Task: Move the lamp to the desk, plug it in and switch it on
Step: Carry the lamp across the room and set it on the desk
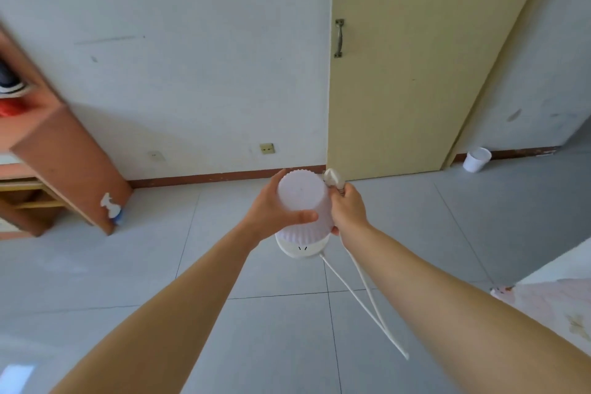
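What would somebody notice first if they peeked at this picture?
Right in the middle, the left hand and the right hand carry a small white lamp above the grey floor, the right one also pinching its plug. Its white cord dangles in a loop below. Behind stands a tall yellow door.

lamp [303, 201] between the hands (plug [333, 178] behind), door [415, 73] beyond.
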Demonstrator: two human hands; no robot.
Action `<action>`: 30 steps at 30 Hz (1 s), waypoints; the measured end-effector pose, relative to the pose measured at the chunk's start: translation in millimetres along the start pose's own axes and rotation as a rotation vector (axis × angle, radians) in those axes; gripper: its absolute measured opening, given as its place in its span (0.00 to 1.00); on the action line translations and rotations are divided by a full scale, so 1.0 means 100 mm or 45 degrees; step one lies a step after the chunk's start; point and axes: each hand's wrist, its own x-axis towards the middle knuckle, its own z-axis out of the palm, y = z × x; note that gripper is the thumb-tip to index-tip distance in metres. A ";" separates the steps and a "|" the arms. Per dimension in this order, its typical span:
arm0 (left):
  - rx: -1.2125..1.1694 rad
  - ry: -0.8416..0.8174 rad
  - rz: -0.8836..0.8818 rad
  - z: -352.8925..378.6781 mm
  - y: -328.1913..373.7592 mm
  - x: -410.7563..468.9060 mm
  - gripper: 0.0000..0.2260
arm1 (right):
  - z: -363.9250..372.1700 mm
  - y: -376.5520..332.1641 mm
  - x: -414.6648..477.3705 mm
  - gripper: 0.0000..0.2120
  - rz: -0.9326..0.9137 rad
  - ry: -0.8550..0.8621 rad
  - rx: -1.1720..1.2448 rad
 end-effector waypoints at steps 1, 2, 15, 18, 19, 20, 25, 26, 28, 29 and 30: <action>-0.014 0.004 -0.003 -0.15 -0.06 0.01 0.35 | 0.15 -0.03 0.02 0.13 -0.004 -0.017 -0.007; -0.017 0.012 -0.013 -0.29 -0.12 0.02 0.34 | 0.29 -0.07 0.03 0.13 -0.002 -0.045 -0.016; -0.110 0.331 -0.195 -1.85 -0.83 0.08 0.45 | 2.06 -0.47 0.26 0.17 -0.017 -0.439 -0.175; -0.128 0.420 -0.250 -2.16 -0.97 0.17 0.42 | 2.45 -0.58 0.37 0.19 -0.036 -0.527 -0.228; -0.140 0.451 -0.261 -2.28 -1.01 0.21 0.40 | 2.61 -0.62 0.44 0.19 -0.036 -0.561 -0.237; -0.146 0.475 -0.272 -2.38 -1.04 0.25 0.39 | 2.74 -0.65 0.50 0.19 -0.037 -0.586 -0.246; -0.181 0.602 -0.348 -2.86 -1.16 0.48 0.38 | 3.37 -0.90 0.78 0.19 -0.069 -0.722 -0.312; -0.188 0.629 -0.360 -2.97 -1.17 0.52 0.39 | 3.50 -0.96 0.84 0.19 -0.082 -0.758 -0.322; -0.203 0.693 -0.378 -3.19 -1.21 0.58 0.40 | 3.78 -1.08 0.92 0.18 -0.111 -0.815 -0.348; -0.204 0.717 -0.381 -3.28 -1.24 0.60 0.40 | 3.91 -1.13 0.95 0.18 -0.120 -0.834 -0.356; -0.198 0.748 -0.392 -3.40 -1.28 0.62 0.40 | 4.06 -1.17 0.98 0.18 -0.128 -0.857 -0.358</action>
